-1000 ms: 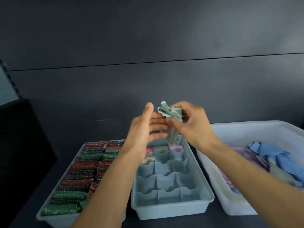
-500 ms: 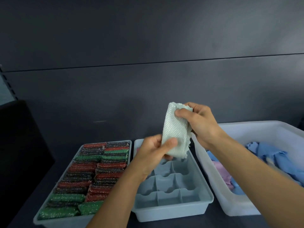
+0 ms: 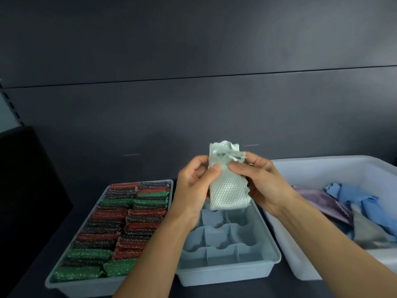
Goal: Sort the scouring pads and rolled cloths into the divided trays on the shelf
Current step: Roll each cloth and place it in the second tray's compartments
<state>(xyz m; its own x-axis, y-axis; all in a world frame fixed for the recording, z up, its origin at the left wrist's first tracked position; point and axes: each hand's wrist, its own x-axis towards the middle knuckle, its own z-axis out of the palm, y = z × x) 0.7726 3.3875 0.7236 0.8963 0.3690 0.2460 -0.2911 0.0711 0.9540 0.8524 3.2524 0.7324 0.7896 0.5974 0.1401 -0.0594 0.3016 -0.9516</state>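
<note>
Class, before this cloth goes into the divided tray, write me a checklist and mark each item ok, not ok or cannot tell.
1. Grip: left hand and right hand both hold the pale green cloth: ok.
2. Roll tidy: top end is ruffled and loose: not ok.
3. Cloth above the divided tray: ok.
4. Near compartments free: ok.
5. Rest of tray free: hidden behind the hands: cannot tell.

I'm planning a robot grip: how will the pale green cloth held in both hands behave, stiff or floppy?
Probably floppy: the pale green cloth crumples at its top where the left hand and right hand pinch it. Likely light, since fingertips alone hold it up. Its diamond-textured weave probably resists slipping.
</note>
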